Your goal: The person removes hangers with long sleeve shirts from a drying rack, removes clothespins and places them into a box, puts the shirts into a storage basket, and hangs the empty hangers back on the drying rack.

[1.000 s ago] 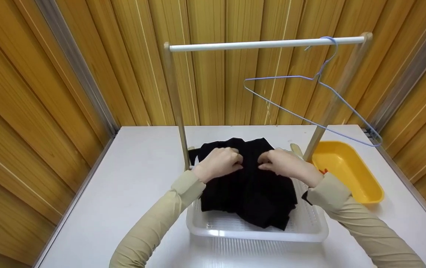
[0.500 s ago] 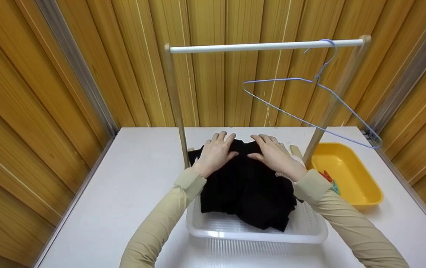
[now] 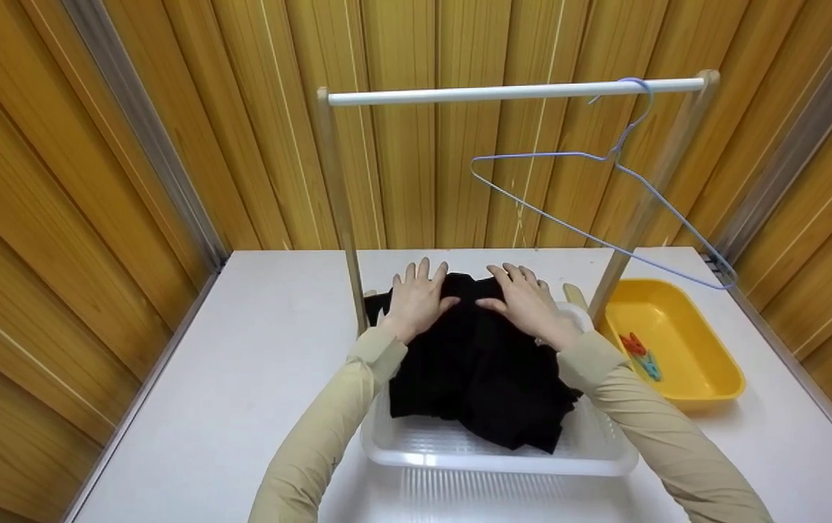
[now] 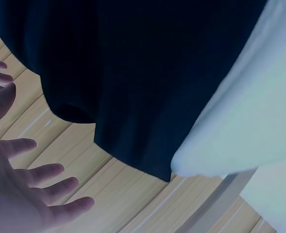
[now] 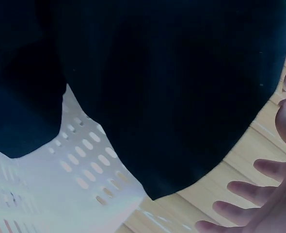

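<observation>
A black garment [image 3: 481,370] lies bunched in a white perforated plastic basket [image 3: 503,461], parts of it hanging over the rim. Above its far left part is my left hand [image 3: 416,301], fingers straight and spread. My right hand [image 3: 528,301] mirrors it on the far right part, its fingers also extended. In the left wrist view, the left hand [image 4: 24,194] has nothing between its fingers and the dark cloth [image 4: 109,73] beside it. The right wrist view shows the right hand [image 5: 274,194] likewise holding nothing. Whether the palms touch the garment I cannot tell.
Over the basket stands a rack with a white bar [image 3: 459,94] and wooden legs. From the bar's right part hangs a purple wire hanger [image 3: 554,218]. A yellow tray [image 3: 699,349] at the right contains a red clothespin [image 3: 632,344] and a teal clothespin [image 3: 649,365].
Both hands have uncurled from the garment's middle, spread their fingers and shifted slightly farther back. My right forearm has moved inward, uncovering the clothespins. The garment is nearly where it was.
</observation>
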Motion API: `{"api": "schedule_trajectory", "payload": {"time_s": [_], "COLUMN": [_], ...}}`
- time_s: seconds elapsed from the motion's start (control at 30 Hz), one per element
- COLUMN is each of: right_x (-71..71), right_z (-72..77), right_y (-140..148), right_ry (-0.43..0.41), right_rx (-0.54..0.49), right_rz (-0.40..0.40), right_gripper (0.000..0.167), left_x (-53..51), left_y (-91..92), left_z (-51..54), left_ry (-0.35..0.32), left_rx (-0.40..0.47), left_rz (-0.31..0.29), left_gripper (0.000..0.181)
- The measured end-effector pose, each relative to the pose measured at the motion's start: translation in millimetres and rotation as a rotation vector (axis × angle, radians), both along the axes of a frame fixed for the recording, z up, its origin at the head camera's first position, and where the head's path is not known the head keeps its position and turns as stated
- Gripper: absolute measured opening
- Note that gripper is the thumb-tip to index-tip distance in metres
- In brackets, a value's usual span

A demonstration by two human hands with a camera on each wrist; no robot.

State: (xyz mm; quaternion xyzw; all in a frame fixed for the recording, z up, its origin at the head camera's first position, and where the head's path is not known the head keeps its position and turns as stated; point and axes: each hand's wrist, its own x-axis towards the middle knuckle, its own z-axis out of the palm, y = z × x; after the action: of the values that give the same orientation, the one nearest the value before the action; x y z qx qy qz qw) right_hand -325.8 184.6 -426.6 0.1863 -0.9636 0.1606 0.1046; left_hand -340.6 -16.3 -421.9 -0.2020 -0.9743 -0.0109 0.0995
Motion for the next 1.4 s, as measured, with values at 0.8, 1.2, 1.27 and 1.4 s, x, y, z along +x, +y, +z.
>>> {"api": "schedule_trajectory", "payload": {"time_s": [0.8,1.2,1.27,1.4], "right_x": [-4.7,-5.5,-5.9,-6.0], "right_z": [-36.5,-45.0,-46.2,-48.3], "right_y": [-3,-7,-8,-9], "right_ry": [-0.030,0.063,0.077,0.107], "right_rx": [0.033,0.083,0.078,0.070], "right_rz": [0.008,0.009,0.013,0.018], "right_gripper": [0.061,0.051,0.050,0.048], "left_x": [-1.2,6.7,8.7,11.4], "left_y": [13.7,26.0,27.5,30.3], "left_z": [-20.4,-26.8,-28.7,-31.0], "left_ry": [-0.290,-0.088,-0.026,0.077], "left_rx": [-0.043,-0.134,-0.149,-0.187], "left_rz": [0.138,0.119,0.109,0.083], "left_gripper": [0.051,0.033,0.032,0.030]}}
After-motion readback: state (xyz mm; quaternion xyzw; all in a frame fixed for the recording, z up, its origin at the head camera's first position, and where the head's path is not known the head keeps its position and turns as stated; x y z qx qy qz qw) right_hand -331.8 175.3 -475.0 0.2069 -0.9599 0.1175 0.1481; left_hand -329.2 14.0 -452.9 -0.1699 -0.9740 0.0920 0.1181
